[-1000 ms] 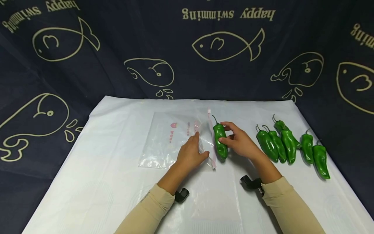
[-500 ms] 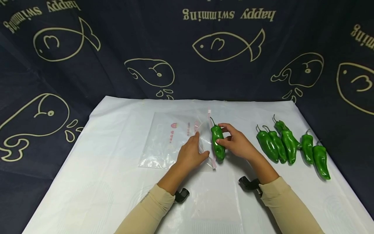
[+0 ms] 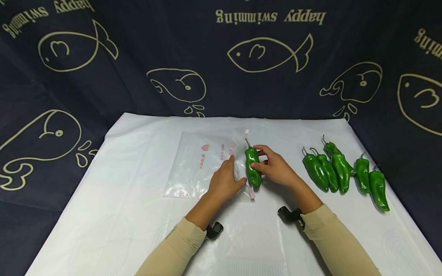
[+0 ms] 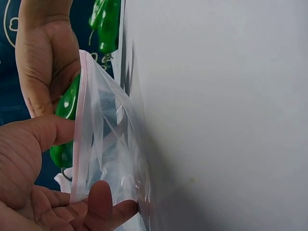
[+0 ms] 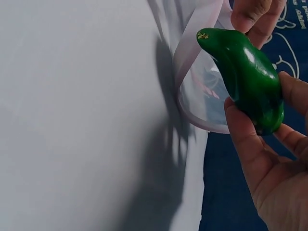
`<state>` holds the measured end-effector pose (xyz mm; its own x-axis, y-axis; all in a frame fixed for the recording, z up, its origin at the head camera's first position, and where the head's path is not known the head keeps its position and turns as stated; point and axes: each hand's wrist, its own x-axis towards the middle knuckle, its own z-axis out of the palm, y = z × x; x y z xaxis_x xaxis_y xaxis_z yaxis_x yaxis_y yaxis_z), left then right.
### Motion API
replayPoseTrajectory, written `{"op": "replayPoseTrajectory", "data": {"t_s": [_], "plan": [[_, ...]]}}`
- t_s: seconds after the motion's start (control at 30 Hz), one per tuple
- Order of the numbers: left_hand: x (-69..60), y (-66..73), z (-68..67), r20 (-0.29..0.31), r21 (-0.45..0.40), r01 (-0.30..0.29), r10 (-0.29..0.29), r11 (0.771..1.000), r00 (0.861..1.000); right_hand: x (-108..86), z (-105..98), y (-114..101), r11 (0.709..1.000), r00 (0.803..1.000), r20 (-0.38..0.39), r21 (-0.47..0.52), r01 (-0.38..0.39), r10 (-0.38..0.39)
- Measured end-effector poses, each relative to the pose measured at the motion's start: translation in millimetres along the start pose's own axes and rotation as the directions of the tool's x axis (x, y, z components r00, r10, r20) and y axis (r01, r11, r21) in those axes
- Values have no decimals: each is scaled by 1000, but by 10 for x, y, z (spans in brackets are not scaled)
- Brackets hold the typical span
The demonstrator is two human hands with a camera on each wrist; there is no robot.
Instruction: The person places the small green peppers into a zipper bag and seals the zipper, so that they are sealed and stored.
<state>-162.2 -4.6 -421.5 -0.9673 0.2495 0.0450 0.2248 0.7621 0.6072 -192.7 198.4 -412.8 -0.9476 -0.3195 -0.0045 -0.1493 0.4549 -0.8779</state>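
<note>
The green pepper [image 3: 253, 174] is just beside the clear bag [image 3: 190, 165], to the right of its mouth; in the head view it overlaps the pinkish edge, and whether it touches there I cannot tell. Working away from the near side of the bag, the left hand [image 3: 226, 182] comes first, thumb and index finger set wide apart at the mouth, which the right wrist view shows gaping. The right hand [image 3: 277, 168], to the right of the bag, pinches the pepper between thumb and fingers. So the mouth is open and one pepper is picked up. No pepper shows through the plastic, so I judge the work to be at an early stage. Farther right of the bag, the loose peppers [image 3: 342, 174] lie untouched on the white table cover [image 3: 103, 222] and look like the part left.

Counted from near to far: two beige sleeves [image 3: 340, 239] on the near side of the bag, two black wrist devices [image 3: 215, 230], two hands, one bag. Peppers come to seven: one held and six loose, one of those partly hidden under its neighbours. Beyond the bag hangs a dark cloth [image 3: 221, 101] with three outlined fish and three whales.
</note>
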Motion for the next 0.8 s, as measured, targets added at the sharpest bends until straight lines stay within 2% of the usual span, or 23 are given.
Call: {"op": "replayPoseTrajectory", "data": {"t_s": [0.3, 0.5, 0.8], "plan": [[-6, 1, 6, -1, -9, 11, -11, 1000, 1000, 50, 6, -1, 999, 999, -26, 1, -42, 42], [-5, 8, 0, 7, -5, 10, -10, 1000, 1000, 77, 8, -31, 997, 997, -35, 49, -60, 62], [3, -14, 10, -13, -68, -34, 33, 997, 999, 105, 92, -4, 995, 998, -26, 86, -57, 59]]}}
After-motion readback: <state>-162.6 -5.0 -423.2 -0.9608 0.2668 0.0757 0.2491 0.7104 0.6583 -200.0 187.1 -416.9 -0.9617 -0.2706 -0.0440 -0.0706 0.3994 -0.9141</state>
